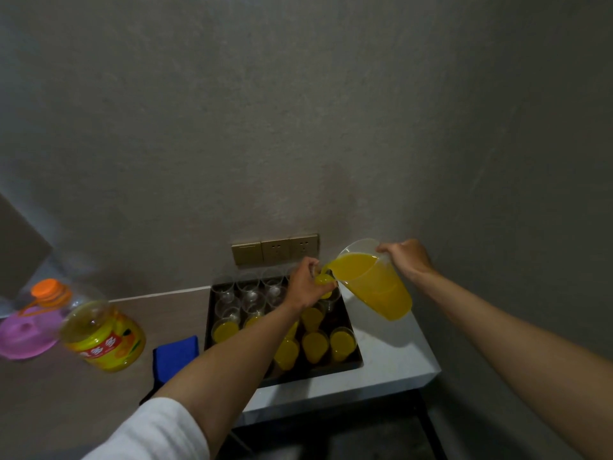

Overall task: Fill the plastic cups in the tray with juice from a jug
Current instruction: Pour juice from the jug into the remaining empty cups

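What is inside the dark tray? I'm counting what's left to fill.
The dark rectangular tray holds clear plastic cups: near ones full of orange juice, far ones empty. The left forearm covers some, so no full count.

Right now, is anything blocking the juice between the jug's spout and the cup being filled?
Nothing visible. The right hand tips the jug with its spout right above the cup, which the left hand holds over the tray.

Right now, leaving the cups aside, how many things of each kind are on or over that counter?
Jug: 1, in the right hand
Juice bottle: 1
Pink lid: 1
Blue cloth: 1
Tray: 1
Total: 5
The left hand holds one cup; its arm hides some of the others.
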Demonstrator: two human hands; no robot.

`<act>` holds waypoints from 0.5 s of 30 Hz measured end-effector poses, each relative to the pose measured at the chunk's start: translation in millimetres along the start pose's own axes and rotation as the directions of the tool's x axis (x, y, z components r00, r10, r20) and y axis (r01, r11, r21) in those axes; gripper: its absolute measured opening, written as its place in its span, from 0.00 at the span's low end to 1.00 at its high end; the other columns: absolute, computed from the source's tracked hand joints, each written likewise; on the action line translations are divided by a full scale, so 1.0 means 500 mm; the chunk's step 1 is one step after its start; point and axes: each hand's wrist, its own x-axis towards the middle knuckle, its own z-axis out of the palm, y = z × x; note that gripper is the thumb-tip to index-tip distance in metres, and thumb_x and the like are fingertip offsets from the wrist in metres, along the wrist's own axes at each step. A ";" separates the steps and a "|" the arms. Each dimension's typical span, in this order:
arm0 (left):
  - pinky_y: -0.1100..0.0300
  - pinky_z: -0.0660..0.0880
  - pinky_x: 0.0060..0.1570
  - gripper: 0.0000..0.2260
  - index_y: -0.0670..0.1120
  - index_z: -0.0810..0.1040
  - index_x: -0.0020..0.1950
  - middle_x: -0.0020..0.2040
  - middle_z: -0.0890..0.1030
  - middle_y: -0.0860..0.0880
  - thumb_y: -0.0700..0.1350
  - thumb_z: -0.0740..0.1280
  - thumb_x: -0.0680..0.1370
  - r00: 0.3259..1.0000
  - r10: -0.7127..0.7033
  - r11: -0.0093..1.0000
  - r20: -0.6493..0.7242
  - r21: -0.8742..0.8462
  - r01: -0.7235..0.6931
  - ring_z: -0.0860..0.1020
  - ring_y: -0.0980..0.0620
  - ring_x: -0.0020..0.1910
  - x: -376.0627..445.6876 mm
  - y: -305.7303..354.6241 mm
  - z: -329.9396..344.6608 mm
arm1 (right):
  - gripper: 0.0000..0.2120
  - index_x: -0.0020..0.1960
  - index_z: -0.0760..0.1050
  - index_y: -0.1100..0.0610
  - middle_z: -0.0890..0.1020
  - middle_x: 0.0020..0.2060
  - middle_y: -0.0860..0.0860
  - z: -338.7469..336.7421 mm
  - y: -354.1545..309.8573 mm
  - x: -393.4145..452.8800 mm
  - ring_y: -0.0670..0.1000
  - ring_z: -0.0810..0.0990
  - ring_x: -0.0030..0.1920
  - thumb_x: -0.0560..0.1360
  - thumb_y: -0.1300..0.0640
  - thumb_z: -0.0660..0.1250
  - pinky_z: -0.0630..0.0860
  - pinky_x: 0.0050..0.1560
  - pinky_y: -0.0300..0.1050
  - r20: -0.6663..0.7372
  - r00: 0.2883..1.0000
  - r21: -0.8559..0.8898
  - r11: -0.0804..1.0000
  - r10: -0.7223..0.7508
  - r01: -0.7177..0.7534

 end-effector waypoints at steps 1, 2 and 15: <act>0.49 0.80 0.57 0.29 0.47 0.72 0.65 0.57 0.79 0.49 0.46 0.81 0.69 1.000 -0.003 1.000 0.002 -0.005 0.003 0.79 0.49 0.56 0.000 0.000 0.000 | 0.15 0.37 0.81 0.57 0.82 0.35 0.53 0.001 0.002 0.003 0.54 0.79 0.39 0.75 0.46 0.72 0.71 0.38 0.48 -0.001 1.000 -0.008 1.000 -0.001 0.001; 0.48 0.80 0.57 0.30 0.48 0.71 0.65 0.57 0.79 0.49 0.47 0.82 0.69 1.000 -0.005 1.000 0.002 -0.007 0.005 0.79 0.48 0.56 0.001 -0.001 -0.001 | 0.15 0.38 0.82 0.57 0.82 0.37 0.53 0.002 0.004 0.005 0.54 0.80 0.40 0.75 0.46 0.72 0.71 0.40 0.48 -0.001 1.000 -0.013 1.000 0.000 0.000; 0.53 0.79 0.57 0.31 0.46 0.71 0.68 0.60 0.78 0.48 0.46 0.81 0.69 1.000 0.006 1.000 0.005 0.014 -0.007 0.78 0.49 0.57 0.006 -0.006 -0.012 | 0.15 0.45 0.85 0.57 0.84 0.41 0.54 0.014 0.009 0.024 0.56 0.82 0.43 0.73 0.45 0.73 0.74 0.44 0.49 -0.001 1.000 0.011 1.000 0.018 -0.018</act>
